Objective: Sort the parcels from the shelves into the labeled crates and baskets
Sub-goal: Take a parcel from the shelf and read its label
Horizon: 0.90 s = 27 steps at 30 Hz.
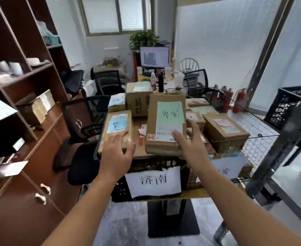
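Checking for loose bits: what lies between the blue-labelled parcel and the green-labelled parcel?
Pink paper slips lie on cardboard there, seen in the head view.

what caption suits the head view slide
Left hand on a blue-noted brown cardboard parcel, right hand on a green-noted one, atop a black plastic crate with white paper sign

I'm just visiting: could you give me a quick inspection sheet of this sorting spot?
Surface: black plastic crate with white paper label, parcels piled on top.
Job's things: brown cardboard parcel with green label; brown cardboard parcel with blue label left of it.
Clutter: pink paper slips between them.
Hands: left hand rests on the blue-labelled parcel; right hand lays its thumb on the green-labelled one, grip unclear.
Cables: nothing seen.
Surroundings: brown wooden shelving, black mesh chair, monitor.
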### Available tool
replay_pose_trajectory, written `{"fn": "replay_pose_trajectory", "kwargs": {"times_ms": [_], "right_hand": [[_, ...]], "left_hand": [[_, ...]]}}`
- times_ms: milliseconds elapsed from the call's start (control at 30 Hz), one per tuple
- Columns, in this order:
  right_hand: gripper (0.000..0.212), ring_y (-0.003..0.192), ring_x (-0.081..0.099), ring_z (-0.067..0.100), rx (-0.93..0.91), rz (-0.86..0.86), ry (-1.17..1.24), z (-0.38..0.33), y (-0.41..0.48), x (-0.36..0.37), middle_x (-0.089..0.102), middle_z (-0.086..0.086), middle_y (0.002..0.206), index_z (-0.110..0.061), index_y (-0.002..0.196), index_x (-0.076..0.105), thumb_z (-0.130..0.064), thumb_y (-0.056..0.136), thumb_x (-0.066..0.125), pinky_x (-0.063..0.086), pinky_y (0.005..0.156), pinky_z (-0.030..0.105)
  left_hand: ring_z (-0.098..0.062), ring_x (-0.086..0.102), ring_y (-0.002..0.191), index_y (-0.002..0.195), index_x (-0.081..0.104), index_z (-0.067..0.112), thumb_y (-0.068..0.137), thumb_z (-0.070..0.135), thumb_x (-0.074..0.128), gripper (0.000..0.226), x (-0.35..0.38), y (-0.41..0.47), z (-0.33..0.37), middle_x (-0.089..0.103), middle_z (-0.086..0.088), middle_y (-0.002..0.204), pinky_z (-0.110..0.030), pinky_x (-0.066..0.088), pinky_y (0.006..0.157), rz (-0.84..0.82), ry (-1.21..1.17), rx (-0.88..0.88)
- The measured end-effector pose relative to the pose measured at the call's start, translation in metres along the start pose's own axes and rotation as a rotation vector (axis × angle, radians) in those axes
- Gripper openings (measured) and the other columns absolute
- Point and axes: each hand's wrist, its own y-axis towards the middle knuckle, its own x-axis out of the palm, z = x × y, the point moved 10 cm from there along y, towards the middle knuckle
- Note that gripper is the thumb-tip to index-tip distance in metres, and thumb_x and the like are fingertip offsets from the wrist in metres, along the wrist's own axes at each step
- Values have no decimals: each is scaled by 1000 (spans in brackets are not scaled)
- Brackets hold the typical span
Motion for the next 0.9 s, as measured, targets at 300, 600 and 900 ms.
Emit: {"fn": "replay_pose_trajectory", "kwargs": {"times_ms": [300,600,900], "right_hand": [[43,94,70,20,69,-311,-271,1,128,38,70,-3,109,-45,133,54,-44,92,67,60,87,47],[34,89,70,20,-9,-333,-372,18,233,45,68,0,103,-36,127,61,-41,94,68,60,84,44],[57,139,41,29,-177,-206,-558,33,255,45,46,11,150,-23,148,49,-51,99,57,35,111,46]], "left_hand": [[-24,37,131,141,48,22,93,35,59,51,24,61,-36,47,-2,143,-38,30,110,-25,154,-169],[-19,34,131,145,41,29,96,42,52,52,35,100,-45,42,3,145,-39,32,108,1,159,-258],[-19,32,135,144,43,29,95,42,54,52,51,114,-55,42,4,146,-41,30,114,-29,193,-281]]}}
